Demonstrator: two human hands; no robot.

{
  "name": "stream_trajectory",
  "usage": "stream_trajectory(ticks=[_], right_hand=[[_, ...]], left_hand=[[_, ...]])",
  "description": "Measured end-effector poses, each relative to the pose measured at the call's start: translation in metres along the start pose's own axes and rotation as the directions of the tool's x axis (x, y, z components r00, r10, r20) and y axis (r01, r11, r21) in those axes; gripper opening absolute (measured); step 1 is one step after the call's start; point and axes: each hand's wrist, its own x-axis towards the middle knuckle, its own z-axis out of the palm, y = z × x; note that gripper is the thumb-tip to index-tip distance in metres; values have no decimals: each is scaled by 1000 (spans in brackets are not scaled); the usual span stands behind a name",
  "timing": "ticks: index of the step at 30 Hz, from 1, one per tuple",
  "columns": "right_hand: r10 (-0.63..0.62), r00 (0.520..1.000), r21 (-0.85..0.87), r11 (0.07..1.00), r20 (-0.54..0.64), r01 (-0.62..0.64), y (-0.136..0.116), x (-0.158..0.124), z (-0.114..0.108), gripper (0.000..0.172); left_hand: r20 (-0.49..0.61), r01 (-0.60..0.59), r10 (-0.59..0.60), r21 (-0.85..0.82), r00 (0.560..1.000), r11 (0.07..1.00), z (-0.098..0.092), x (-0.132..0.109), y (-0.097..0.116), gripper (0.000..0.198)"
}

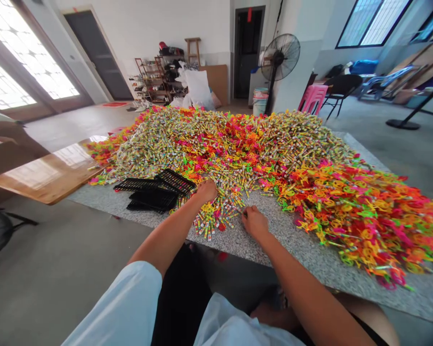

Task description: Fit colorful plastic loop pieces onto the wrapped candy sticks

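A large heap of small printed tubes mixed with bright plastic pieces covers the grey speckled table. My left hand rests on the near edge of the heap, right of the stacked black slotted trays; its fingers are curled and what they hold, if anything, is hidden. My right hand is low over the table, right of a small spread of tubes, its fingers pinched together at the tubes' edge. Too small to tell is what lies between them. Orange, yellow and pink plastic pieces are piled at the right.
A glossy wooden board adjoins the table's left side. Beyond the table stand a black fan, buckets, pink stools, a black chair and a shoe rack beside white bags.
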Motion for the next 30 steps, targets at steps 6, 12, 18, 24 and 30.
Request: stream_trajectory(ticks=[6,12,18,24,30], right_hand=[[72,996,13,997,-60,-71,22,-20,-3,13],[114,992,27,993,-56,-112,40,-43,-5,12],[235,971,217,951,-52,-219,53,-50,-11,12],[267,960,385,897,-82,-217,61,-56,-11,12],[264,960,419,886,-98,-201,64,-61,-7,17]], left_hand=[[-149,-128,120,-47,982,991,0,14,42,38],[-48,-120,120,9,992,993,16,28,99,38],[-63,-151,149,-19,987,988,16,26,97,26],[-145,-106,93,-87,985,991,3,15,77,28],[-278,-19,5,-48,961,999,-10,7,65,39]])
